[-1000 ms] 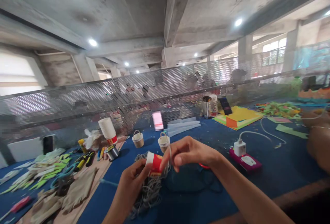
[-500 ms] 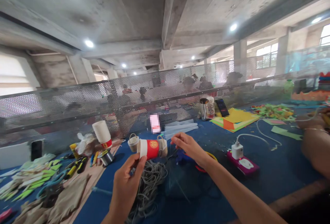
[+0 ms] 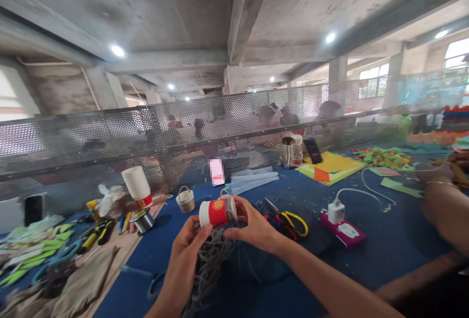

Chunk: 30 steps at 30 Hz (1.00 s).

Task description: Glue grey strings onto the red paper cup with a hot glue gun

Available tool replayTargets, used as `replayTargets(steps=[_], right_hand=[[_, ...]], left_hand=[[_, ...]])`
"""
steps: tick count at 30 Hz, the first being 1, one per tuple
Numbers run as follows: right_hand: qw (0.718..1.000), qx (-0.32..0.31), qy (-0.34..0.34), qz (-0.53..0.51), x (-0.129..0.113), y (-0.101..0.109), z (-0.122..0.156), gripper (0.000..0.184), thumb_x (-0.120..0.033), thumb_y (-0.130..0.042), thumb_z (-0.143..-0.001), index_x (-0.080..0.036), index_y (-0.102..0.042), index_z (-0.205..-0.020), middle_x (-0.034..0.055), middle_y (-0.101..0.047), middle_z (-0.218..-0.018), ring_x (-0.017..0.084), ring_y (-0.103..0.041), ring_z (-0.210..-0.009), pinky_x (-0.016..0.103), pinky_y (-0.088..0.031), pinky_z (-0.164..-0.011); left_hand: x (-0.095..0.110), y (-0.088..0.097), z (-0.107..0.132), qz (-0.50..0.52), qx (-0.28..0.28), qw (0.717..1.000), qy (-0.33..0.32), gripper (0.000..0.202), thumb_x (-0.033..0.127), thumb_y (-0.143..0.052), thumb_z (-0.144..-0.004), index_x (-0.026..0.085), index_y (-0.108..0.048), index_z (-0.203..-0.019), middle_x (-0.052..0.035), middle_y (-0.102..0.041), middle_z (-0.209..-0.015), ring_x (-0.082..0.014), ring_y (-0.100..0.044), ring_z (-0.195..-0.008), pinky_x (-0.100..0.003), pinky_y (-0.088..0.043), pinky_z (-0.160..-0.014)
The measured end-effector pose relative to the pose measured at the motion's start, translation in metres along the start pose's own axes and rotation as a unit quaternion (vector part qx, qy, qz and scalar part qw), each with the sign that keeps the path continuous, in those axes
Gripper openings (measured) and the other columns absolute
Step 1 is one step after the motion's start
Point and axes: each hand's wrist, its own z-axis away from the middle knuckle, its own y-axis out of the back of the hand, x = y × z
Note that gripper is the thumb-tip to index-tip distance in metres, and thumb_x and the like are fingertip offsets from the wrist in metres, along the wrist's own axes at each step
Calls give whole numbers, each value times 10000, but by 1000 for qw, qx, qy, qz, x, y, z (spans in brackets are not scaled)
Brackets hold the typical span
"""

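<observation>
My left hand (image 3: 186,254) grips a red and white paper cup (image 3: 215,212) lying on its side, held above the blue table (image 3: 384,259). My right hand (image 3: 252,227) closes its fingers on the cup's right end, where grey cord is wound round it. A tangled pile of grey cord (image 3: 210,264) lies under both hands. A small cord-wrapped basket with a handle (image 3: 185,199) stands just beyond on the table.
A stack of paper cups (image 3: 137,187), a wire spool (image 3: 143,219), pliers and cut green paper lie at the left. Scissors (image 3: 289,218), a charger (image 3: 336,210) on a pink device, and coloured paper sheets (image 3: 331,165) lie right. A mesh fence (image 3: 110,142) runs behind; another person's arm (image 3: 445,210) is at the far right.
My right hand has come back from reaching out over the table and now grips the cup's right end. The view has tilted slightly, uncovering the scissors.
</observation>
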Motion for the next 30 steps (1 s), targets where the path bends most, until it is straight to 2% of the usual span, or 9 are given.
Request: replayTargets(steps=[5, 10, 15, 17, 19, 20, 22, 25, 30], right_hand=[[999, 46, 16, 14, 8, -7, 1, 804, -257, -827, -684, -224, -393, -1360, 95, -579, -1306, 237, -581, -1154, 403, -441, -1004], [998, 24, 11, 53, 5, -12, 6, 844, -247, -803, -706, -232, -341, -1413, 91, -579, -1300, 226, -588, -1138, 387, -444, -1002], [988, -24, 16, 154, -13, 16, 4, 921, -344, -838, -666, -236, -337, -1432, 86, -570, -1336, 229, -555, -1197, 362, -420, -1014], [967, 10, 7, 254, -22, 40, 3, 483, -375, -680, -831, -214, -528, -1261, 63, -649, -1206, 196, -613, -1092, 312, -445, -941], [906, 29, -46, 420, -26, 65, 5, 202, -332, -510, -931, -218, -640, -1037, 28, -705, -1007, 170, -653, -928, 276, -450, -820], [858, 33, -81, 506, -26, 75, 8, 190, -318, -495, -927, -230, -656, -976, 16, -710, -955, 173, -655, -881, 272, -439, -769], [828, 37, -112, 547, -22, 91, 16, 136, -289, -578, -855, -208, -683, -883, 47, -712, -907, 216, -652, -857, 295, -412, -738], [806, 20, -147, 573, -12, 99, 27, 98, -252, -619, -799, -200, -699, -782, 53, -718, -821, 227, -661, -806, 285, -389, -695], [792, -1, -161, 589, -5, 98, 30, 109, -272, -604, -816, -229, -705, -813, 28, -728, -837, 209, -665, -819, 265, -375, -685]], left_hand=[[-5, 1, 0, 15, -51, 998, 40, 386, 396, -713, -783, 168, -674, -1092, -46, -744, -927, -219, -666, -849, -289, -493, -757], [-1, 0, 1, 49, -71, 994, 71, 475, 375, -725, -775, 160, -664, -1194, -79, -752, -1013, -265, -667, -959, -333, -503, -829], [-8, 7, -2, 11, -51, 995, 89, 562, 432, -736, -749, 157, -645, -1231, -69, -769, -930, -259, -696, -817, -326, -527, -724], [-9, 10, -3, -10, -34, 996, 76, 572, 440, -736, -746, 153, -639, -1232, -61, -768, -908, -242, -690, -779, -316, -524, -708], [-9, 12, -4, -41, -14, 997, 56, 545, 442, -742, -739, 147, -661, -1191, -54, -763, -909, -230, -678, -792, -295, -515, -714], [-8, 12, -4, -59, -5, 997, 46, 530, 444, -744, -734, 145, -675, -1166, -50, -761, -910, -227, -671, -807, -283, -509, -716], [-7, 12, -4, -86, 2, 996, 31, 530, 453, -746, -724, 142, -685, -1148, -46, -758, -904, -229, -662, -825, -269, -502, -711], [-7, 13, -3, -100, -12, 994, 33, 579, 470, -739, -722, 137, -664, -1189, -50, -759, -885, -244, -665, -813, -280, -509, -687], [-10, 13, -3, -101, -21, 994, 47, 599, 490, -716, -740, 132, -641, -1215, -62, -762, -894, -268, -673, -846, -293, -516, -676]])
